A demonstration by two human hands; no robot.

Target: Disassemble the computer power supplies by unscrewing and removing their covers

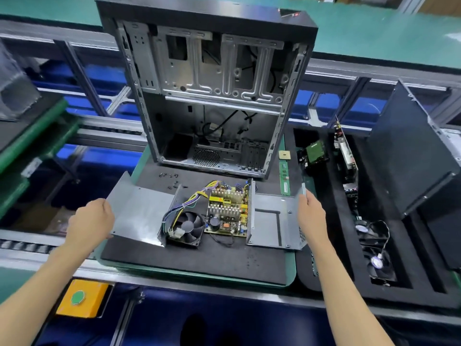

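Now the power supply sits opened on the black foam mat (199,260), near the middle of the table, in front of the empty computer case (209,96) standing upright behind it. Its two metal shell halves are spread apart to either side, which leaves the insides bare between them.

Left hand (89,221): holds the outer edge of the left cover (139,213), fingers curled round the edge; exact finger lie is hidden under the plate. Right hand (311,213): pinches the far upright edge of the right cover (274,218). Judgement: both halves are held at their outer rims so they can be drawn away without catching the wiring.

Materials:
- covers: thin grey sheet steel, matt, bent into shallow trays with folded lips; right one has a punched vent grid at its side.
- circuit board (228,211): yellowish, crowded, two finned aluminium heat sinks, a dark round capacitor.
- fan (185,227): black plastic, square frame, lying flat beside the board, touching it.
- wire bundle (184,203): yellow, purple and black leads, looped over the fan.
- loose screws (172,181): small, dark, scattered on the mat behind the left cover, apart from the work.

Mat is soft and dull, likely chosen to stop parts sliding.
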